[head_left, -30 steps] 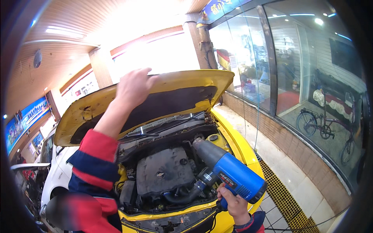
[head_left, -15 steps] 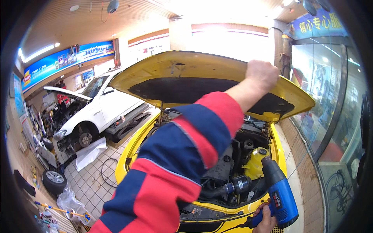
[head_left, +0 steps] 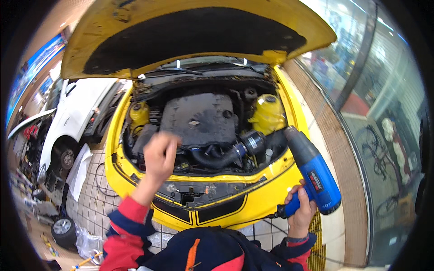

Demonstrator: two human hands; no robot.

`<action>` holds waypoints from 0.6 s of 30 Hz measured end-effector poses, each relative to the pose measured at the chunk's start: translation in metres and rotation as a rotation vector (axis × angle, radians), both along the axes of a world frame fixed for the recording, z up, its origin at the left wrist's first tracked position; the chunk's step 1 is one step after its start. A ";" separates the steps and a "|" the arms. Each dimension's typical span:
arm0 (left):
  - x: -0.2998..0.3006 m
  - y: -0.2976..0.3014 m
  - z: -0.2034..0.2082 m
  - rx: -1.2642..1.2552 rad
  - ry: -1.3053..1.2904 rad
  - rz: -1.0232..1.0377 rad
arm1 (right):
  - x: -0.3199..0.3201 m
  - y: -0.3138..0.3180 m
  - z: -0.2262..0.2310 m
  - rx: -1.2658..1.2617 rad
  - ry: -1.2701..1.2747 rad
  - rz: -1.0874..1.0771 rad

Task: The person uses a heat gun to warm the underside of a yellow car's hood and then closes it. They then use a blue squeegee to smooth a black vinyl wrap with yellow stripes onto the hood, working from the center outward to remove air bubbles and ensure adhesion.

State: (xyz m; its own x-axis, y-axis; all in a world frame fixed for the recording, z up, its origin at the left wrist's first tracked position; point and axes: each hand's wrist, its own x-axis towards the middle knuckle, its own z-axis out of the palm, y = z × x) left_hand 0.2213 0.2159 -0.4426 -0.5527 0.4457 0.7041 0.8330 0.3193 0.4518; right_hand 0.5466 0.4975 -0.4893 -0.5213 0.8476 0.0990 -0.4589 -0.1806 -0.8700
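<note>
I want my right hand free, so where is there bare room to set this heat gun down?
Pale floor lies bare between the yellow grating and the brick wall. The engine cover also has open room on top, beyond the black intake hose. It is crowded on the left floor, with a white sheet, loose wheel and plastic bag.

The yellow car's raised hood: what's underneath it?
Below the hood: a dark engine cover, a black curved pipe and a large yellow tank, among other parts. The left hand blocks some; the engine cover conceals whatever lies beneath.
</note>
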 end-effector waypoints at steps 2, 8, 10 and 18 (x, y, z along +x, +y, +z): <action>0.016 -0.052 -0.140 -0.501 -0.295 0.134 | 0.003 0.003 -0.008 -0.035 -0.042 -0.037; 0.158 -0.282 -0.401 -1.710 -1.361 -0.188 | 0.001 0.003 -0.019 -0.048 -0.170 -0.179; 0.181 -0.328 -0.437 -1.644 -1.444 -0.204 | -0.007 -0.004 -0.018 -0.039 -0.168 -0.182; 0.135 -0.388 -0.509 -1.471 -1.024 -0.356 | -0.049 -0.085 -0.016 0.042 -0.264 -0.075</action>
State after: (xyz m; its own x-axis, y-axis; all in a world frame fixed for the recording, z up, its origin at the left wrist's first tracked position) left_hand 0.3561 -0.1717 -0.9511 -0.2158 0.4989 -0.8393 0.5505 0.7721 0.3175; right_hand 0.4973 0.4122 -0.5056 -0.4693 0.8830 0.0040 -0.2258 -0.1156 -0.9673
